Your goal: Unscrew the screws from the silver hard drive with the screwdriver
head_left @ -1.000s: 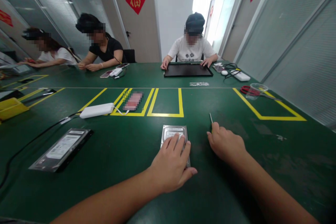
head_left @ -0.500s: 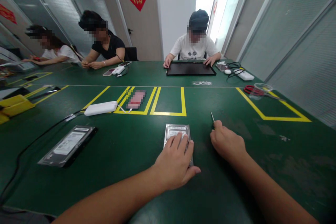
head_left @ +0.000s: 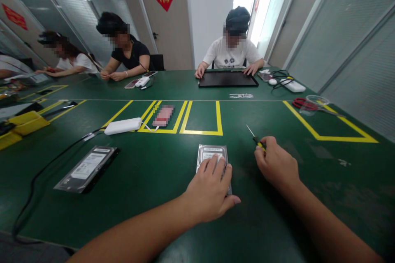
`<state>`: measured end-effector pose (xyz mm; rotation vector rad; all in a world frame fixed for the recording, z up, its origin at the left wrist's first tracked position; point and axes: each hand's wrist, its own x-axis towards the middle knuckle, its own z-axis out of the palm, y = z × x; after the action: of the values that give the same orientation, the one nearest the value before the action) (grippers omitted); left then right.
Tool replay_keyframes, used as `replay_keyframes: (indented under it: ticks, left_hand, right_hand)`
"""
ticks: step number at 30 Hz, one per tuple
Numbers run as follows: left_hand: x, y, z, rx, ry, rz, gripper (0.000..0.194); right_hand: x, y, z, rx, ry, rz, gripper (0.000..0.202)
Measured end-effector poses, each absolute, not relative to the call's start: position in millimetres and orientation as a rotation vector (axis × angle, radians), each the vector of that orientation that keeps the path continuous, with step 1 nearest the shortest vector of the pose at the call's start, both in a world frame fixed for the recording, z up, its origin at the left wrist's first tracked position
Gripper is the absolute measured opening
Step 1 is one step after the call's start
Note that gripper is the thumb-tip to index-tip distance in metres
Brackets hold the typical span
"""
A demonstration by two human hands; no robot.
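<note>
A silver hard drive [head_left: 202,154] lies flat on the green table in front of me. My left hand [head_left: 212,185] rests palm down across it, fingers stretched out, and covers much of its lower part. To the right, my right hand [head_left: 276,164] is closed around a screwdriver [head_left: 255,139] with a black and yellow handle; its thin metal shaft points up and left, away from the drive. Another hard drive [head_left: 88,166], in a clear bag, lies on the table at the left, apart from both hands.
A white power bank [head_left: 123,126] with a black cable stands beyond the bagged drive, wired to a phone [head_left: 163,116]. Red-handled scissors [head_left: 304,104] lie at the right. Small loose screws [head_left: 344,162] are near my right forearm. Across the table, a person handles a black panel [head_left: 228,79].
My right hand has moved slightly right and turned, so more of the screwdriver shows. My left hand stays on the hard drive. The whole view has shifted slightly.
</note>
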<state>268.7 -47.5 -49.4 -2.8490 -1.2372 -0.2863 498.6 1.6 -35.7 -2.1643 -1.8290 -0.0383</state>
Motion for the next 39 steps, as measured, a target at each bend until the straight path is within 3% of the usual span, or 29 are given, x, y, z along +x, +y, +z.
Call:
replay_keyframes:
  ticks: [10,20,39]
  left_hand:
    - [268,-46,-51,-2.857,-1.22,-0.316,0.077]
    - [267,-46,-53,-2.868,-1.245,-0.326,0.077]
    - [266,-45,-56,-2.876,-1.262,-0.34,0.076]
  right_hand:
    - [510,9,-50,-1.457,-1.468,0.083,0.028]
    - [484,5,-10,-1.041,-0.971,0.559,0.028]
    - [449,63,45,-1.268,-1.152,0.793,0.022]
